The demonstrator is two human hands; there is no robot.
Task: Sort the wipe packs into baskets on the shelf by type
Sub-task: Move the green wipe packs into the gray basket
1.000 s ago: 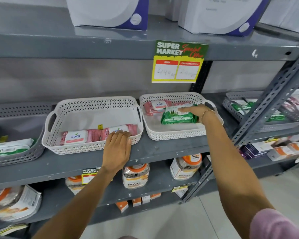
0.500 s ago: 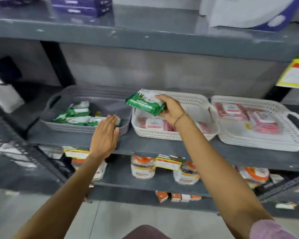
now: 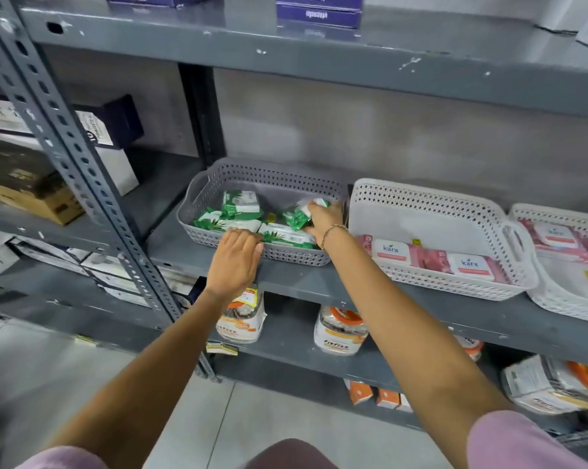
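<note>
My right hand [image 3: 323, 221] is inside the grey basket [image 3: 218, 179] on the middle shelf, gripping a green wipe pack [image 3: 298, 213] at the basket's right end. Several other green packs [image 3: 241, 205] lie in that basket. My left hand [image 3: 233, 262] rests flat, fingers together, on the grey basket's front rim and holds nothing. To the right stands a white basket [image 3: 421, 201] with two pink kara packs [image 3: 428, 258] along its front wall. A second white basket [image 3: 556, 299] with pink packs sits at the far right edge.
A slotted grey upright [image 3: 72, 154] stands left of the baskets, with boxes [image 3: 109, 126] behind it. Purple boxes [image 3: 318, 10] sit on the top shelf. Orange-lidded jars [image 3: 340, 328] fill the shelf below. Grey floor tiles lie underneath.
My right hand carried the green pack from the right white basket leftward and lowered it into the grey basket. My left hand shifted left to the grey basket's front rim.
</note>
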